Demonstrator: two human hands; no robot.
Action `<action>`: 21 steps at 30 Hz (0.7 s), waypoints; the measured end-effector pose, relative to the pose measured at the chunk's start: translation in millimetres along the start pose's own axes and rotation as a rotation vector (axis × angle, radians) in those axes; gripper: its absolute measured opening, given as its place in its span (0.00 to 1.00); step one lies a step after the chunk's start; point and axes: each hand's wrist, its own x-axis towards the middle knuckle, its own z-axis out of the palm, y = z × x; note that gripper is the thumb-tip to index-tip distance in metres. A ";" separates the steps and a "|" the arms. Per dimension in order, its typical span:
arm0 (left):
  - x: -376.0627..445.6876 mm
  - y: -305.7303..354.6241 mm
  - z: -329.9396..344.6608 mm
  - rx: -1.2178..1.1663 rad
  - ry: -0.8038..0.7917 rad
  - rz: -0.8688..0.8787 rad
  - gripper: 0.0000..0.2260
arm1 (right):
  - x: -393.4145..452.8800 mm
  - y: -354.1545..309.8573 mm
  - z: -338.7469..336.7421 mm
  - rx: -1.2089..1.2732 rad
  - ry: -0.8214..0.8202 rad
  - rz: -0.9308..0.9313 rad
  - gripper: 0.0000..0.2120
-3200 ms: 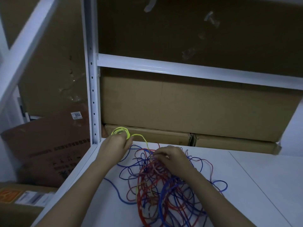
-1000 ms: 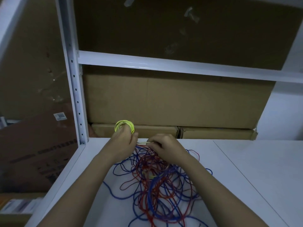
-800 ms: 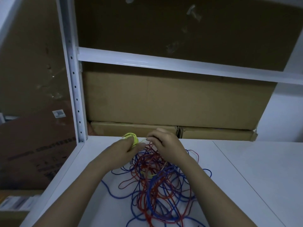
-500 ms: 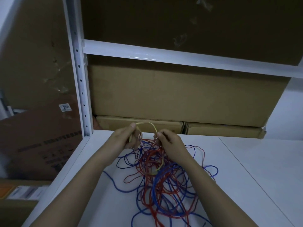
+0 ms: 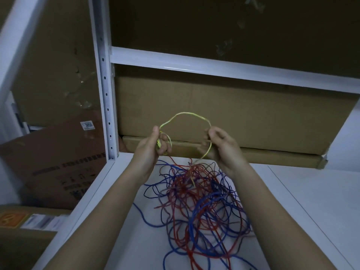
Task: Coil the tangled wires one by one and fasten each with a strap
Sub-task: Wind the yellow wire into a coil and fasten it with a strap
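Note:
A tangle of red and blue wires (image 5: 200, 207) lies on the white shelf surface (image 5: 303, 207). A yellow-green wire (image 5: 187, 113) arcs in the air between my two hands. My left hand (image 5: 150, 147) grips a small coil of that wire between thumb and curled fingers. My right hand (image 5: 222, 147) pinches the same wire farther along; from there it drops down into the tangle. Both hands are raised above the pile, near the shelf's back. No strap is visible.
A white perforated upright (image 5: 106, 106) and a crossbar (image 5: 214, 66) frame the shelf. Brown cardboard boxes (image 5: 224, 112) stand behind, with flat boxes under them. To the left, past the shelf edge, leans a labelled carton (image 5: 56, 162).
Both hands have risen off the pile and moved apart, drawing a longer loop of yellow-green wire out of the tangle. The coil stays in my left hand.

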 end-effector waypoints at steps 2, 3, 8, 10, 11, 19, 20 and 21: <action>-0.2 1.4 2.4 0.056 -0.014 0.005 0.21 | 6.5 -17.7 10.4 -0.064 0.018 -0.130 0.07; -0.3 2.2 3.8 0.073 -0.019 0.012 0.22 | 9.3 -25.4 16.2 -0.087 0.036 -0.186 0.07; -2.9 4.1 10.3 0.112 -0.034 -0.015 0.24 | 23.3 -33.5 34.5 -0.290 0.159 -0.356 0.08; -5.7 4.8 11.1 0.016 -0.037 -0.055 0.24 | 25.8 -20.0 35.8 -0.429 0.199 -0.383 0.08; -7.8 5.6 11.1 -0.048 -0.035 -0.073 0.24 | 28.3 -8.5 31.7 -0.575 0.211 -0.411 0.09; -7.4 17.8 -5.1 -0.318 0.053 -0.021 0.22 | 13.6 68.2 -5.3 -1.265 0.054 -0.598 0.15; -6.1 16.8 -7.2 -0.305 0.060 -0.018 0.21 | 9.9 72.2 -6.7 -1.265 0.048 -0.637 0.17; -5.3 14.8 -8.6 -0.289 0.070 -0.015 0.19 | 5.7 74.5 -6.5 -1.283 0.052 -0.688 0.18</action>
